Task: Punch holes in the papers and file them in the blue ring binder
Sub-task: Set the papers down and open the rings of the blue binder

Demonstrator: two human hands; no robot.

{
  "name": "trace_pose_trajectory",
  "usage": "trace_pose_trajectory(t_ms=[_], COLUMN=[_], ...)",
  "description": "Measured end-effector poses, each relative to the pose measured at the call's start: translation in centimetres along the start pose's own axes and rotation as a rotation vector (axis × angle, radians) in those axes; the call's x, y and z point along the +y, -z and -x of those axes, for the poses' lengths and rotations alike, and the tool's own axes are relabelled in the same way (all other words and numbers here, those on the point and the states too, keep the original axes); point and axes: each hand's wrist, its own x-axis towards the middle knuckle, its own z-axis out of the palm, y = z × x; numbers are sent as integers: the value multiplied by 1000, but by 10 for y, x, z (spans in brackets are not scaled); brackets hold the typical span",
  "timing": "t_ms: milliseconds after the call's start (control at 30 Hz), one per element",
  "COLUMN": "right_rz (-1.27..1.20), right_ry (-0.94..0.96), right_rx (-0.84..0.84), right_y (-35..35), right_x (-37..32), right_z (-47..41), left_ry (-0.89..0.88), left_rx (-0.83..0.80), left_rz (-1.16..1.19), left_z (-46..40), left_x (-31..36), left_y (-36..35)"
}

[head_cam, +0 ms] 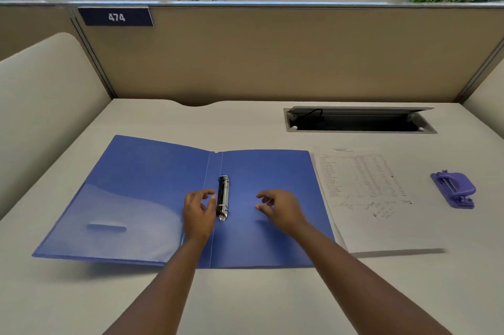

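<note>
The blue ring binder lies spread flat on the desk, inside facing up, with its metal ring mechanism near the spine. My left hand hovers just left of the mechanism, fingers curled and apart, holding nothing. My right hand is over the binder's right cover, fingers spread and empty. To the right of the binder lie the papers, a printed table with handwriting below. Further right sits the purple hole punch.
A cable tray with its lid raised is set into the desk at the back right. Beige partition panels enclose the desk on three sides. Plants stand behind the rear panel.
</note>
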Motion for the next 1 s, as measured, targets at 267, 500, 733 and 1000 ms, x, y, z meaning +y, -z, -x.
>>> trace_pose_trajectory(t_ms=[267,500,733,1000], right_rz=[-159,-184,-314,-372], right_ry=[125,86,36,35], right_rx=[-117,-215,-281,-402], right_y=[-33,-50,-54,-49], right_x=[-24,-30,-23,-14], right_z=[-22,-39,-44,-51], left_ry=[128,119,209,377], left_rx=[-201,-331,-481,-655], left_rz=[63,-25,63,138], left_z=[-14,-20,-24,-31], left_x=[-16,-22,-20,-8], left_y=[6,6,7,10])
